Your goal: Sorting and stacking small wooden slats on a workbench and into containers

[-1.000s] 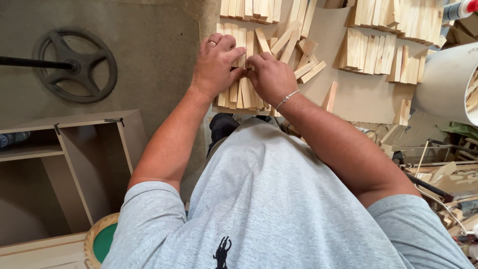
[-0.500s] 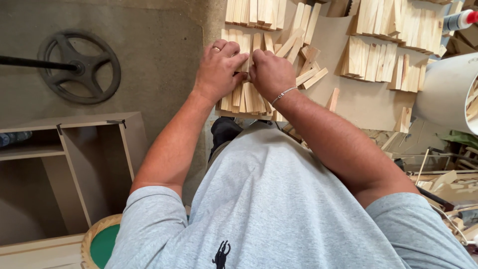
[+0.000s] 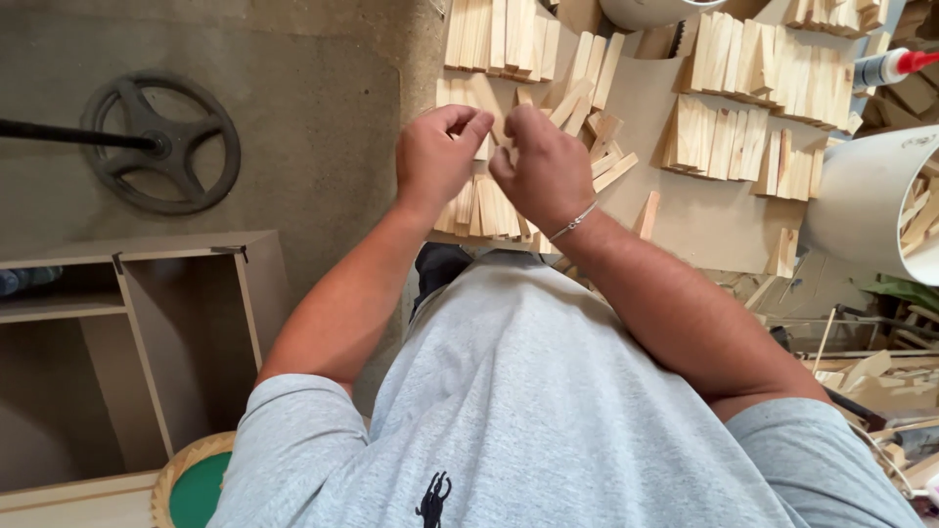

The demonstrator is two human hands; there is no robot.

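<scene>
Overhead, from the head view, the left hand (image 3: 437, 156) and right hand (image 3: 544, 168) hover side by side above the worktop (image 3: 704, 210), fingers curled and thumbs meeting fingertips; whether they pinch anything cannot be told. Directly beneath them lie pale wooden strips (image 3: 486, 207), long axes pointing away from the person. More stacked strips (image 3: 743, 137) sit right of the right hand.
</scene>
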